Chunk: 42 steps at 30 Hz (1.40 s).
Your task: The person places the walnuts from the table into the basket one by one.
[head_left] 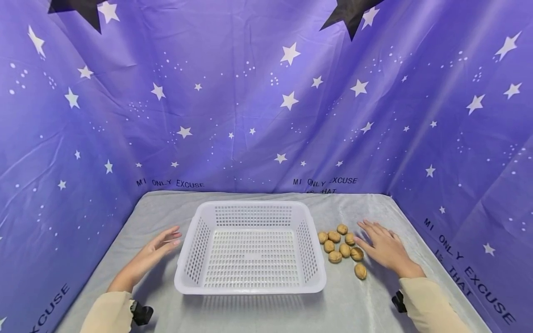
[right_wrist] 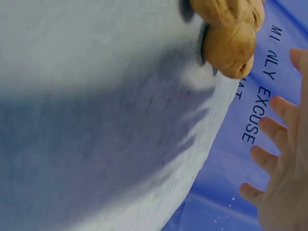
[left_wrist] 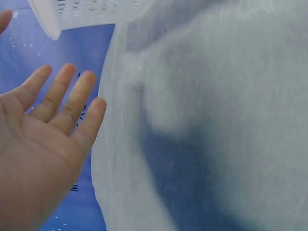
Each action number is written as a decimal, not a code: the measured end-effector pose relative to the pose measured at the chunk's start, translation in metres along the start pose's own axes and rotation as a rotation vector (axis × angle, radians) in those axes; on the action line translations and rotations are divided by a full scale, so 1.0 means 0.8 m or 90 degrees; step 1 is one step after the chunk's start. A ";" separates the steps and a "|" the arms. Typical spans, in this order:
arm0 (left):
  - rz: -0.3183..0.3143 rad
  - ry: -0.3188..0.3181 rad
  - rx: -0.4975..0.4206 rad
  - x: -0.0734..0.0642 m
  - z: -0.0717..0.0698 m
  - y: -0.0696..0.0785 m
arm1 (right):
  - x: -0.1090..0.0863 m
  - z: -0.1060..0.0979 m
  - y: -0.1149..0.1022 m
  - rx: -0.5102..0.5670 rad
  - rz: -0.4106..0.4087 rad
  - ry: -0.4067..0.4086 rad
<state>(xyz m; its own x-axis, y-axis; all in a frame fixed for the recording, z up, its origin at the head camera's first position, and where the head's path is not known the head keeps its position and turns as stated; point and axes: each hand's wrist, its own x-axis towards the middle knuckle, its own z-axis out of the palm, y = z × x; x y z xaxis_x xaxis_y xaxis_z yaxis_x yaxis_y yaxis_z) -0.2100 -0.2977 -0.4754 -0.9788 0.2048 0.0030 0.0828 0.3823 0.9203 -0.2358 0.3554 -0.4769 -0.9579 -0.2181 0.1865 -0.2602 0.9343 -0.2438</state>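
Note:
A white plastic basket (head_left: 252,289) with slotted walls stands in the middle of the table, with nothing in it. Just right of it lies a loose cluster of several walnuts (head_left: 344,250), one of them (head_left: 360,271) a little apart toward the front. My left hand (head_left: 149,255) hovers left of the basket, fingers extended and empty; its spread palm (left_wrist: 41,144) shows in the left wrist view. On the other side my right hand (head_left: 385,249) is held beside the walnuts, fingers spread and holding nothing. In the right wrist view some walnuts (right_wrist: 230,48) appear near its fingers (right_wrist: 276,132).
A grey cloth (head_left: 162,208) covers the table. Purple curtains (head_left: 250,115) with white stars enclose the back and both sides. A black wrist device (head_left: 142,313) sits by the left sleeve, another (head_left: 398,301) by the right one.

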 end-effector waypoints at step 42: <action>-0.050 -0.074 -0.231 0.006 0.016 0.005 | 0.085 0.025 -0.008 0.157 0.002 -0.112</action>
<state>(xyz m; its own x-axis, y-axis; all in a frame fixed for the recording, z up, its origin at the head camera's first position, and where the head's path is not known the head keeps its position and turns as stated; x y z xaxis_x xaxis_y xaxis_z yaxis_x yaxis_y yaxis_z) -0.2121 -0.2839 -0.4768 -0.9502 0.2956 -0.0984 -0.0838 0.0615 0.9946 -0.3020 0.3292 -0.4814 -0.9593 -0.2816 0.0223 -0.2584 0.8428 -0.4721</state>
